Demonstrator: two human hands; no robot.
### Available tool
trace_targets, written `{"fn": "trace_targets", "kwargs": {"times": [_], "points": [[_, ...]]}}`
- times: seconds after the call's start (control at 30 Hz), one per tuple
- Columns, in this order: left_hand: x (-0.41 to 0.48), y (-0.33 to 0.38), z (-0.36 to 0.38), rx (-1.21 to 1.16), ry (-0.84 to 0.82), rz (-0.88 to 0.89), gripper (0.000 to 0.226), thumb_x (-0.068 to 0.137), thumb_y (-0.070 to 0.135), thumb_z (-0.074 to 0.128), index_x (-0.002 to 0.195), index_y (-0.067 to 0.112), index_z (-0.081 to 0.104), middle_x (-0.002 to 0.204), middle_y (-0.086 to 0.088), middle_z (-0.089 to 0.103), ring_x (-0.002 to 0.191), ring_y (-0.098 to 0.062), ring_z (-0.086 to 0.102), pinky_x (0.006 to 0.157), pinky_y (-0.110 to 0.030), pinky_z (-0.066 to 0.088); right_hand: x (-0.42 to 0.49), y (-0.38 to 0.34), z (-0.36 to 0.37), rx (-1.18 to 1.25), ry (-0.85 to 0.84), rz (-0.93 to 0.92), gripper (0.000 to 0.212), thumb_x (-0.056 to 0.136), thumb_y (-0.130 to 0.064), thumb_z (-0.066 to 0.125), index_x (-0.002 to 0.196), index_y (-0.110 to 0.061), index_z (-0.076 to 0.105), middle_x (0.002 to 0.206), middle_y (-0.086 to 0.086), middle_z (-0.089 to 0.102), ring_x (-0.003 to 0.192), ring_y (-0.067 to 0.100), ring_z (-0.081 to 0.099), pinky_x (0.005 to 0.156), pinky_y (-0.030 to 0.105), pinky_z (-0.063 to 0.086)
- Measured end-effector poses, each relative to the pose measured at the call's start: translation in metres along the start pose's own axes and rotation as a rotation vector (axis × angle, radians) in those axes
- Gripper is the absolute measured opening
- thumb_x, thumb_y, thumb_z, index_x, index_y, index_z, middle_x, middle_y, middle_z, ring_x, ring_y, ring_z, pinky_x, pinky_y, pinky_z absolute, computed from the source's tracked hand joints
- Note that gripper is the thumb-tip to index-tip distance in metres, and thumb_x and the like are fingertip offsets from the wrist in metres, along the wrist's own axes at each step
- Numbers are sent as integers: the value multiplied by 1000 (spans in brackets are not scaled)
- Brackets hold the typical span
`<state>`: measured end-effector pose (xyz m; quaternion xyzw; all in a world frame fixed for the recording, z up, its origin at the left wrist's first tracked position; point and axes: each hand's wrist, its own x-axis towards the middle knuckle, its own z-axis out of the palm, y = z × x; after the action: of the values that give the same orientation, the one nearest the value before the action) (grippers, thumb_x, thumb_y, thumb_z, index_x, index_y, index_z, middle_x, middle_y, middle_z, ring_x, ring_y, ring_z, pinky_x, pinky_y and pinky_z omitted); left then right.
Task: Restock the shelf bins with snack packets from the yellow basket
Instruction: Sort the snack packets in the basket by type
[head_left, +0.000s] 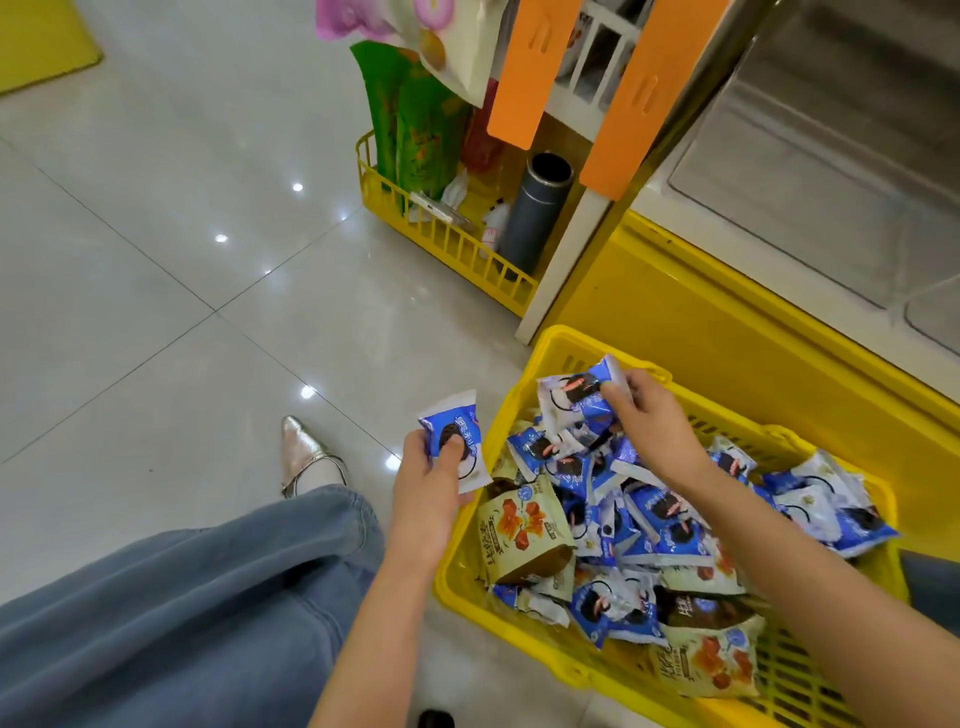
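One blue-and-white foil cookie packet (457, 436) held near-upright in left hand (431, 486); more packets (576, 400) gripped crosswise by right hand (652, 421) over heaped yellow plastic basket (563, 338).

snack packets (524, 530), print unreadable (too blurred)

Near basket (563, 351) and far basket (447, 244) are making two yellow ones. Near basket is carrying blue packets (667, 514), too heaped to count, plus at least three beige packets (524, 530). Left hand (426, 486) is gripping one blue packet (454, 441). Far basket is holding one grey flask (535, 218).
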<state>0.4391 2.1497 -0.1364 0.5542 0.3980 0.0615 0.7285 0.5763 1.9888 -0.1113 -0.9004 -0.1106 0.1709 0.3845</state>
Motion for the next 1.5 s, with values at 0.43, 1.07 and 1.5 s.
{"fn": "trace_targets", "kwargs": {"times": [0.43, 1.07, 1.5], "points": [[-27, -7, 20, 120, -392, 41, 30, 80, 30, 69, 102, 33, 48, 93, 8, 66, 75, -6, 67, 55, -22, 53, -28, -43, 10, 232, -268, -153, 13, 91, -21, 57, 82, -15, 63, 75, 2, 65, 65, 8, 61, 58, 17, 49], [-5, -1, 19, 190, -244, 20, 32, 82, 33, 63, 111, 26, 51, 96, 10, 67, 75, 4, 66, 57, -17, 51, 39, 70, 63, -210, -167, 196, 50, 83, -25, 70, 121, 2, 54, 121, 19, 58, 106, 29, 56, 81, 31, 41], [-29, -45, 84, 698, -518, 76, 50, 84, 44, 61, 128, 26, 43, 133, 2, 50, 118, -14, 50, 101, -35, 41, -63, 102, -82, -123, 111, 16, 9, 90, -29, 60, 82, -26, 60, 70, -11, 62, 63, 6, 59, 52, 15, 41]]}}
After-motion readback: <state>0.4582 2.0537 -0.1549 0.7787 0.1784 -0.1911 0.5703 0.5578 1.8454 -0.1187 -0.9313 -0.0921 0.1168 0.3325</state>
